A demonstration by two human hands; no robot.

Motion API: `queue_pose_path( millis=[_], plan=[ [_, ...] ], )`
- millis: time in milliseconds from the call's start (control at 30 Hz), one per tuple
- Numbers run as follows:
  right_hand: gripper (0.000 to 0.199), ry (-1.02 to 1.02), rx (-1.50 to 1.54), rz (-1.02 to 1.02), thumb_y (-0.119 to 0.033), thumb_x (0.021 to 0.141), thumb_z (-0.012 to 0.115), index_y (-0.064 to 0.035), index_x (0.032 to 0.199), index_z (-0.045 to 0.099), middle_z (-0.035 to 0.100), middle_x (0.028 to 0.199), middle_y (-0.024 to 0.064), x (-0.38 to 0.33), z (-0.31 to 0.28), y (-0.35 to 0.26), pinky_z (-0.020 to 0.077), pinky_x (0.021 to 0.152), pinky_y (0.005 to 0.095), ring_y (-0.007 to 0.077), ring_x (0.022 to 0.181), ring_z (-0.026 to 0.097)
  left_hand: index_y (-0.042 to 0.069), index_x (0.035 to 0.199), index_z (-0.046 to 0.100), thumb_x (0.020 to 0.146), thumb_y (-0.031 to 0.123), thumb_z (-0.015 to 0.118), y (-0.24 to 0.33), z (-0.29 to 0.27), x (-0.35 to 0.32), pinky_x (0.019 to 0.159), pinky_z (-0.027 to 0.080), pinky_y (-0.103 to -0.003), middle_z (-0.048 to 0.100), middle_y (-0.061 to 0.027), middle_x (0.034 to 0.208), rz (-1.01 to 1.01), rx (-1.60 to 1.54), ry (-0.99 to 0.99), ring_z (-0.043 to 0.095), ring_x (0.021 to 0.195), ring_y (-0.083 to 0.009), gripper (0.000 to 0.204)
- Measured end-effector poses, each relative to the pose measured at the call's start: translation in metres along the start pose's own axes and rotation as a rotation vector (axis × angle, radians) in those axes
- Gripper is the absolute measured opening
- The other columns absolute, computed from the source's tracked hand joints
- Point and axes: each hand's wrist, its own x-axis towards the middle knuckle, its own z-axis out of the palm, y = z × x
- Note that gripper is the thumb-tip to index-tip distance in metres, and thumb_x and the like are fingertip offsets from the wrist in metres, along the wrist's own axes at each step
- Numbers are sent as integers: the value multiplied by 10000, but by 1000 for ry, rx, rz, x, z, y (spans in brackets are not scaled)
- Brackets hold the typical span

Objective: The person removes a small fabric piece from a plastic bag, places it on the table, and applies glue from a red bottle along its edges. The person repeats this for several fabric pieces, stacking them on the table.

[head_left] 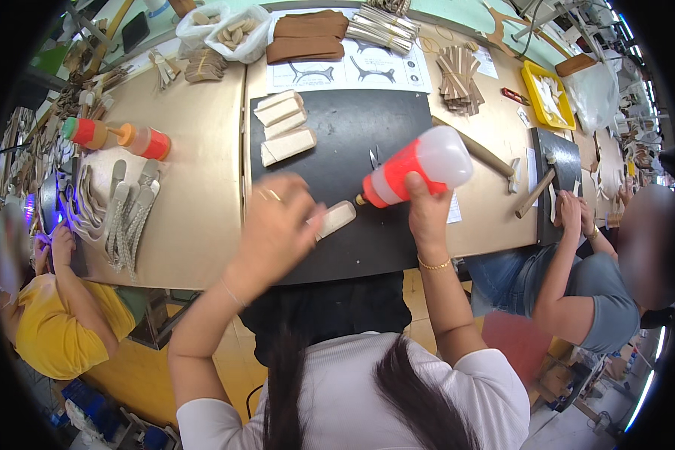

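Note:
My right hand [428,206] grips a squeeze bottle [397,174], translucent with a red label band, tilted so its narrow nozzle points down and left. The nozzle tip is at the end of a pale, flat, rounded strip [339,218] on the black work mat [337,259]. Smeared by motion, my left hand [281,217] is over the strip's other end; whether it grips the strip does not show. Beyond the hands lie several similar cream pieces [287,144] in a short row, and small scissors [374,156] rest near the bottle.
Two more red-labelled bottles [144,141] and patterned strips [131,206] lie at left. Brown leather-like pieces [305,36] cover a printed sheet at the back. A yellow tray [549,95], a hammer [536,192] and a bundle of strips [460,79] are at right. Co-workers sit on both sides.

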Motion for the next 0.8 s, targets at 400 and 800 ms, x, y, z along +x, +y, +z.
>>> queue_pose_path(
  millis=[400, 800],
  plan=[
    [470, -255, -388, -32, -145, 795, 836, 22, 1163, 595, 665, 1077, 90, 6, 19, -5, 518, 852, 318, 166, 974, 635, 26, 1037, 563, 792, 366, 753, 60, 26, -47, 1027, 402, -505, 507, -298, 1297, 34, 109, -328, 489, 1225, -415, 460],
    [365, -451, -397, 64, -78, 752, 845, 47, 1047, 670, 727, 954, 96, -4, 58, -2, 554, 765, 300, 136, 863, 680, 29, 1056, 538, 794, 400, 740, 67, 32, -52, 1044, 405, -509, 497, -343, 1283, 33, 193, -325, 501, 1211, -435, 497]
  ],
)
